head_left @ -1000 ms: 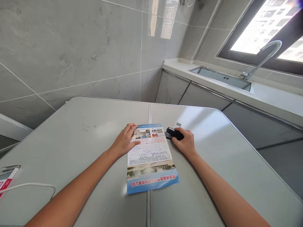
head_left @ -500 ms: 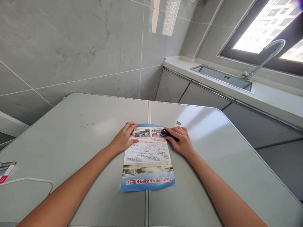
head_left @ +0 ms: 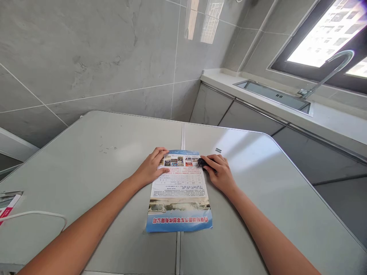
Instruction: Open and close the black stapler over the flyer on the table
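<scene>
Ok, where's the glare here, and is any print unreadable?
Head view: the window is blown out nearly white; bright glare on the table beyond the right hand; the wall mirrors bright patches; the flyer shows print too small to read.

Both forearms (head_left: 91, 233) bare, smooth, slender, tapering to wrists (head_left: 135, 182); left grip (head_left: 151, 168) bare, right grip (head_left: 219, 172) likewise

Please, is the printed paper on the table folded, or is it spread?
Spread: the printed paper lies open on the table, blue bands visible at both ends, with the left hand on its upper left edge.
</scene>
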`<state>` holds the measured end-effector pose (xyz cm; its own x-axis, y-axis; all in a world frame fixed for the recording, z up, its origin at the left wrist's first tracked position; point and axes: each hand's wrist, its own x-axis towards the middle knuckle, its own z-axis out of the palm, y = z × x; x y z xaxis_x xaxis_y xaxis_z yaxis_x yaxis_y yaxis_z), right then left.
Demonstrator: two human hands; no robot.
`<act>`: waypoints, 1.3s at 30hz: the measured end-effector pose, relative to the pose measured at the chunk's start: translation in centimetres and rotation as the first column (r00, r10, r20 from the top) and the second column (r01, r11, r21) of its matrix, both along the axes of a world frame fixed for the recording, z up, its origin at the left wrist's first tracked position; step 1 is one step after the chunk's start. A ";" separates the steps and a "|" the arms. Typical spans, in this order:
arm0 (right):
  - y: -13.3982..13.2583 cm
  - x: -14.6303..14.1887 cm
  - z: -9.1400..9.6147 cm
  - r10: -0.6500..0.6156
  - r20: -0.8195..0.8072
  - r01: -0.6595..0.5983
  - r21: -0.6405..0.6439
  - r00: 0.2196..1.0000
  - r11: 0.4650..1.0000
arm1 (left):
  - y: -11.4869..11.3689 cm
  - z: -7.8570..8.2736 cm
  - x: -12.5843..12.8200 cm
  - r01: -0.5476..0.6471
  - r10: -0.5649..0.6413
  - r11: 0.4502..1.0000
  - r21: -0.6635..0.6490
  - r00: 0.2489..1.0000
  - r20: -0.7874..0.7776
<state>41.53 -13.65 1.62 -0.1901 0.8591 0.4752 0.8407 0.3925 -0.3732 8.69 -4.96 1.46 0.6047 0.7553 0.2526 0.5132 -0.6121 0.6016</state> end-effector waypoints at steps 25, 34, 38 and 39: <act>-0.3 -1.4 0.3 -0.102 0.098 0.104 -0.012 0.990 0.994 | 0.2 -0.8 -0.2 -0.006 0.006 1.000 -0.024 1.000 0.009; -1.1 -1.9 -0.1 -0.124 0.251 0.116 0.047 0.960 0.992 | -0.1 -1.0 0.8 0.049 -0.047 0.999 -0.017 0.997 0.067; -0.4 -1.6 -1.8 -0.152 0.328 0.118 0.120 0.932 0.986 | 0.3 -1.8 0.6 0.054 -0.052 0.998 -0.016 0.996 0.067; -0.4 -1.6 -1.9 -0.140 0.334 0.103 0.127 0.932 0.987 | 0.2 -1.9 0.6 0.012 -0.011 1.000 -0.018 0.998 0.056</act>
<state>39.92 -14.02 -0.32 -0.2534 0.8344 0.4895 0.9536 0.3004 -0.0184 9.28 -4.71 -0.45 0.5985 0.7534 0.2723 0.4716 -0.6061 0.6405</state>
